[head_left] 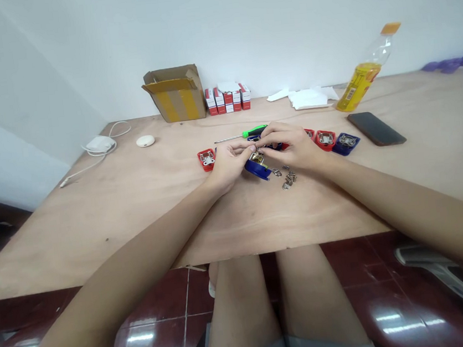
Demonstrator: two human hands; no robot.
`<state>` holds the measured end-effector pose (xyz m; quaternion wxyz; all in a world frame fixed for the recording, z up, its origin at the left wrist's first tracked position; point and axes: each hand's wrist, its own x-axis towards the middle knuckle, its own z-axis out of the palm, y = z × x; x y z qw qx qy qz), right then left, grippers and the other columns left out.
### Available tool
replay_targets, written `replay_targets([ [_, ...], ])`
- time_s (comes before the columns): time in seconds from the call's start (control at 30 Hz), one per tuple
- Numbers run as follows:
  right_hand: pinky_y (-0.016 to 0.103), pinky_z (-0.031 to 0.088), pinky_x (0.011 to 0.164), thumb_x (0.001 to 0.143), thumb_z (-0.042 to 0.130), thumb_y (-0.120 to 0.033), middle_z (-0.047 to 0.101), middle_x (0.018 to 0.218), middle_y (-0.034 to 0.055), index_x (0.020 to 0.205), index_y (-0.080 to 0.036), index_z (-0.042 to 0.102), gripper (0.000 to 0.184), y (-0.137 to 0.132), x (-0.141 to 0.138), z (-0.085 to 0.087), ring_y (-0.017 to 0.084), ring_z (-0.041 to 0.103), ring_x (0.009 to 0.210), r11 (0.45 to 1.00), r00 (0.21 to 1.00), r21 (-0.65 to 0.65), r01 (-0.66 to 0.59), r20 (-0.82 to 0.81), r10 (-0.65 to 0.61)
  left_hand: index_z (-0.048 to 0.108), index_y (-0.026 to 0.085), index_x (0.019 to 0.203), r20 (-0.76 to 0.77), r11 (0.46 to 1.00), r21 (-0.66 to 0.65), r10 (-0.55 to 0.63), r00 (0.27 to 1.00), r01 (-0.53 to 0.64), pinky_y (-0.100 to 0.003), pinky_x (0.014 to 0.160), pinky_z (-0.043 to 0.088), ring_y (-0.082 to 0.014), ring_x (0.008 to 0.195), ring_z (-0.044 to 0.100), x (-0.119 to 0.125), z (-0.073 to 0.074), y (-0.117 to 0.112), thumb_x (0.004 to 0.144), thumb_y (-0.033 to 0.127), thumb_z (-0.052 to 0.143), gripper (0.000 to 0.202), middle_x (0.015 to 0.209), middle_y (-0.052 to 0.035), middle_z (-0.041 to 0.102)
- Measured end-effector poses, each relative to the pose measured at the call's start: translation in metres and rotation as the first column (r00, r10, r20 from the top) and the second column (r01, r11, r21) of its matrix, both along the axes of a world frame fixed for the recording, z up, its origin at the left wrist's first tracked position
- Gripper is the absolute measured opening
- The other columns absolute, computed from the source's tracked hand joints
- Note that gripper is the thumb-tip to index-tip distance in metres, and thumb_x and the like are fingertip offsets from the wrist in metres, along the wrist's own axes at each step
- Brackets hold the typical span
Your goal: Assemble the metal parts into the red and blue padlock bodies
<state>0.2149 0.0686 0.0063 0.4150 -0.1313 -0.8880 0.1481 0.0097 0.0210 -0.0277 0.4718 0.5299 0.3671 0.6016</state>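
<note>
My left hand [234,162] and my right hand [289,143] meet over the middle of the table, fingertips together. Just below them is a blue plastic housing [258,170] with brass-coloured metal parts, its upper edge partly hidden. My left hand is closed at the housing's side and seems to steady it. The right thumb and fingers pinch at its top; what they hold is too small to make out. Loose small metal fittings [288,180] lie beside the housing. Behind my hands is a row of similar pieces, including a red housing [206,159] and a blue housing [345,143], partly covered.
A green-handled screwdriver [254,131] lies behind the hands. Farther back stand a cardboard box [179,98], small red-and-white boxes [228,100], white paper [312,97] and a yellow drink bottle [359,86]. A phone [377,128] lies right, a charger [100,144] and white round case [145,141] left.
</note>
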Motion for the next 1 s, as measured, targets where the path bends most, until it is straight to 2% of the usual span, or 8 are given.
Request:
replay_targets([
  [0.17,0.044,0.061,0.085,0.099,0.072,-0.031,0.076,0.099,0.0067,0.106,-0.029,0.084,0.014,-0.001,0.0003,0.0022,0.026,0.071,0.092,1.0,1.0,0.013,0.014,0.001,-0.014,0.085,0.017,0.094,0.003,1.0,0.0,-0.004,1.0,0.004,-0.04,0.095,0.062,-0.0236,0.096,0.079,0.0002,0.0006,-0.0013,0.077,0.039,0.094,0.029,0.101,-0.0117,0.084],
  [0.47,0.047,0.061,0.089,0.098,0.07,-0.027,0.076,0.109,0.0075,0.112,-0.031,0.083,0.02,0.0023,0.0004,-0.0043,0.027,0.072,0.099,0.999,1.0,0.034,-0.005,-0.005,0.005,0.085,0.017,0.095,-0.002,1.0,-0.019,-0.006,1.0,0.006,-0.039,0.093,0.062,-0.023,0.094,0.079,-0.001,0.0016,-0.0015,0.077,0.039,0.094,0.03,0.098,-0.0103,0.084],
  [0.6,0.046,0.06,0.088,0.098,0.07,-0.025,0.075,0.107,0.0073,0.111,-0.03,0.083,0.019,0.0004,0.0,-0.0023,0.027,0.071,0.097,1.0,1.0,0.026,-0.005,0.006,0.004,0.085,0.017,0.096,-0.002,1.0,-0.025,-0.005,1.0,0.005,-0.039,0.092,0.062,-0.0231,0.093,0.079,-0.0009,0.0013,-0.0018,0.078,0.039,0.093,0.029,0.099,-0.011,0.084],
  [0.87,0.046,0.06,0.087,0.099,0.071,-0.03,0.075,0.103,0.0071,0.107,-0.029,0.083,0.014,-0.0002,-0.0001,0.0006,0.027,0.071,0.096,1.0,1.0,0.012,0.01,-0.001,-0.01,0.086,0.017,0.098,0.003,1.0,-0.027,-0.006,1.0,0.006,-0.041,0.094,0.062,-0.0248,0.096,0.08,-0.0006,0.0016,-0.0021,0.08,0.036,0.092,0.028,0.102,-0.0125,0.084],
  [1.0,0.047,0.06,0.091,0.1,0.071,-0.031,0.075,0.107,0.0077,0.111,-0.03,0.084,0.017,0.0005,0.0009,-0.0011,0.027,0.071,0.1,1.0,1.0,0.008,0.01,-0.01,-0.01,0.085,0.015,0.1,0.032,0.999,-0.034,-0.006,0.999,0.007,-0.042,0.095,0.062,-0.0257,0.096,0.08,-0.0013,0.0008,-0.0014,0.078,0.039,0.094,0.033,0.101,-0.0134,0.084],
])
